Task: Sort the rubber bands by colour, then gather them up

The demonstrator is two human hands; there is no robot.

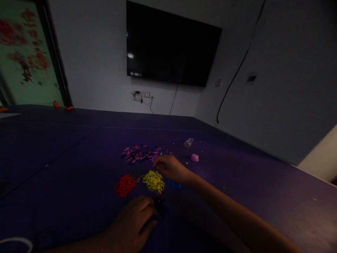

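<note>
On the dark purple surface lie a red pile of small bands (125, 185) and a yellow pile (154, 181). My right hand (170, 168) is beside the yellow pile, fingers pinched together; what they hold is too small and dark to name. It partly covers a blue pile (177, 185). My left hand (139, 218) is low in the view, its fingers curled at a dark pile (160, 206); whether anything is between them is hidden. Behind the coloured piles, pink and black bands (140, 154) lie scattered.
A pink object (195, 157) and a clear plastic piece (189, 142) lie right of the scattered bands. A white curved item (18, 240) shows at the lower left. Beyond are a wall-mounted screen (171, 45), sockets (143, 95) and a hanging cable (234, 75).
</note>
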